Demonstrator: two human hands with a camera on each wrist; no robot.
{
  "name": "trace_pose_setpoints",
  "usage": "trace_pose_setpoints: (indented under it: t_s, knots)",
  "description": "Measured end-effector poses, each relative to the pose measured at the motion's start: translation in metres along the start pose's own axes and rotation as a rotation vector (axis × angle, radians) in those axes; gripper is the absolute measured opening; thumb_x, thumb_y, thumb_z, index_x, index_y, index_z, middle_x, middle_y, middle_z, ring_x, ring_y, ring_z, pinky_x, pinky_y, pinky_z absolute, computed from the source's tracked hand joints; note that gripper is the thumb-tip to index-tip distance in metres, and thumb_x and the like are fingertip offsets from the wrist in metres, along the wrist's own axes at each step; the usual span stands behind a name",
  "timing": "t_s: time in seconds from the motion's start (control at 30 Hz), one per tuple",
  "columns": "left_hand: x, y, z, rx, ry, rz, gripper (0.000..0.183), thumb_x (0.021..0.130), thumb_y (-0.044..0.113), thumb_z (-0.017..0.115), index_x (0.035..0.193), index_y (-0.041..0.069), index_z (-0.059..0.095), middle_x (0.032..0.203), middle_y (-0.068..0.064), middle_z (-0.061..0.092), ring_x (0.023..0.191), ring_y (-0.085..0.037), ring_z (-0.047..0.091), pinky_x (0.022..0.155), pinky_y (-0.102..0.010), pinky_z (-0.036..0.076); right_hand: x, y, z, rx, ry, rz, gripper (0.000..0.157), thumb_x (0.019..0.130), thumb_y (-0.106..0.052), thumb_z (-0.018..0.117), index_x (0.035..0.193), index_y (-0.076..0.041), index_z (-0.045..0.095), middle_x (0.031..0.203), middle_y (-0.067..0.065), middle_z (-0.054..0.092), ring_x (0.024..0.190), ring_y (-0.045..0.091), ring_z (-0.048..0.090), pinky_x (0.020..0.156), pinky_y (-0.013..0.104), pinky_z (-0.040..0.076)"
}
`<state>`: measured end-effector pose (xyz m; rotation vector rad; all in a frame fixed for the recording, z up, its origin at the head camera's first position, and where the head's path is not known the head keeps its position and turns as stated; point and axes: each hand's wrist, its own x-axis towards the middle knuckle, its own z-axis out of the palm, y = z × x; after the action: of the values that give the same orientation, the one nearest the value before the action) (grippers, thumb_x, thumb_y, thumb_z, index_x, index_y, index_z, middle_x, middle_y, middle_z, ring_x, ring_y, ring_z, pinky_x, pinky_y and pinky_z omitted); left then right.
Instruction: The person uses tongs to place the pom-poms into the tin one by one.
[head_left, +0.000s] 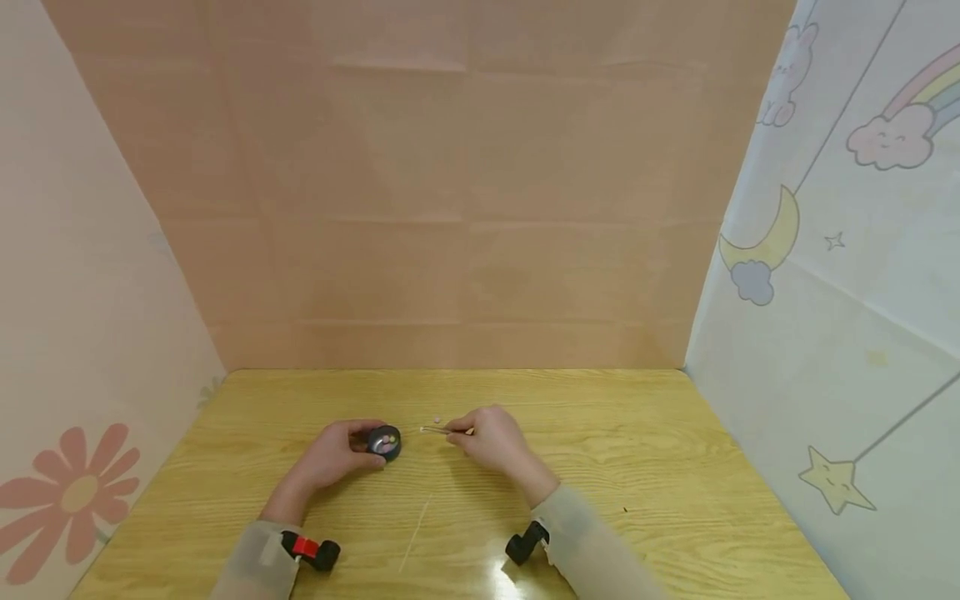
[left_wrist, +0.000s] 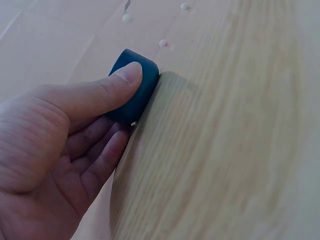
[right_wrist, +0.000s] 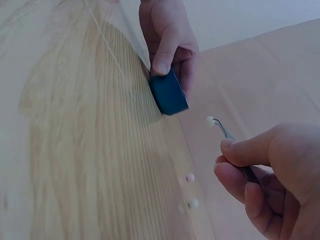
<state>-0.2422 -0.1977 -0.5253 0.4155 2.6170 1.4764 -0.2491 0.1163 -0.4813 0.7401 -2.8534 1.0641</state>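
My left hand (head_left: 330,457) grips a small dark blue cup (right_wrist: 169,95), thumb on its near side, its mouth tipped toward the right. Several pink and yellow-green beads (head_left: 389,438) lie inside the cup. A pair of bent-tip tweezers (right_wrist: 224,131) is pinched between the thumb and fingers of my right hand (head_left: 491,437). At their tips is a small white bead (right_wrist: 210,121), held a little to the right of the cup in the head view. Two loose pale beads, one pinkish (right_wrist: 190,178) and one whitish (right_wrist: 193,203), sit on the table near the right hand.
The wood-grain table (head_left: 600,450) ends at a tan back wall (head_left: 465,208), with printed panels at both sides. A thin pale line (head_left: 415,533) runs across the tabletop between the forearms. A tiny dark speck (head_left: 626,509) lies to the right. Each wrist carries a black camera.
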Motion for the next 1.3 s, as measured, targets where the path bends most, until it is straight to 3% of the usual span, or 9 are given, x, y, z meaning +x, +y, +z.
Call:
trace_pose_setpoints:
  t_s: [0.1,0.23,0.33,0.5,0.63,1.3]
  knots:
    - [0.0,-0.001,0.0,-0.004,-0.006,0.009,0.062,0.085,0.02,0.094,0.14,0.002,0.068,0.125,-0.011,0.073,0.107,-0.023,0.071,0.09,-0.036,0.058,0.005,-0.006,0.007,0.015,-0.011,-0.001,0.016,0.1,-0.022,0.079,0.113,-0.018,0.086,0.099,-0.003,0.081,0.048,0.009,0.057,0.045,0.023,0.039]
    - [0.001,-0.002,0.0,-0.009,-0.006,0.013,0.062,0.086,0.021,0.094,0.139,0.003,0.069,0.126,-0.011,0.073,0.107,-0.023,0.071,0.091,-0.038,0.058,0.011,-0.013,0.017,-0.024,-0.018,-0.02,0.015,0.1,-0.025,0.08,0.113,-0.021,0.087,0.115,-0.004,0.08,0.077,0.006,0.072,0.055,0.023,0.044]
    - [0.001,-0.002,0.0,-0.017,-0.008,0.014,0.061,0.086,0.02,0.093,0.14,0.003,0.068,0.128,-0.012,0.072,0.108,-0.023,0.071,0.091,-0.039,0.058,0.016,-0.018,0.023,-0.064,-0.023,-0.042,0.016,0.1,-0.027,0.079,0.113,-0.022,0.087,0.112,-0.008,0.08,0.094,0.003,0.072,0.065,0.024,0.049]
    - [0.002,-0.001,0.001,-0.032,-0.012,0.011,0.062,0.087,0.019,0.093,0.141,0.002,0.067,0.129,-0.013,0.072,0.11,-0.024,0.071,0.092,-0.038,0.058,0.02,-0.021,0.032,-0.109,-0.02,-0.08,0.016,0.1,-0.027,0.079,0.113,-0.022,0.087,0.103,-0.009,0.081,0.087,0.004,0.072,0.072,0.027,0.056]
    - [0.002,-0.002,0.001,-0.033,-0.008,0.007,0.063,0.086,0.018,0.093,0.141,0.002,0.067,0.129,-0.014,0.072,0.109,-0.024,0.071,0.092,-0.039,0.058,0.022,-0.02,0.036,-0.151,-0.007,-0.098,0.014,0.1,-0.027,0.08,0.111,-0.024,0.088,0.103,-0.01,0.081,0.096,0.005,0.073,0.078,0.028,0.058]
    - [0.002,-0.003,0.0,-0.052,-0.01,0.017,0.063,0.086,0.017,0.093,0.141,-0.001,0.066,0.129,-0.014,0.071,0.111,-0.026,0.071,0.093,-0.04,0.058,0.021,-0.02,0.037,-0.203,-0.003,-0.127,0.015,0.099,-0.025,0.08,0.111,-0.022,0.087,0.102,-0.009,0.081,0.095,0.006,0.074,0.077,0.027,0.059]
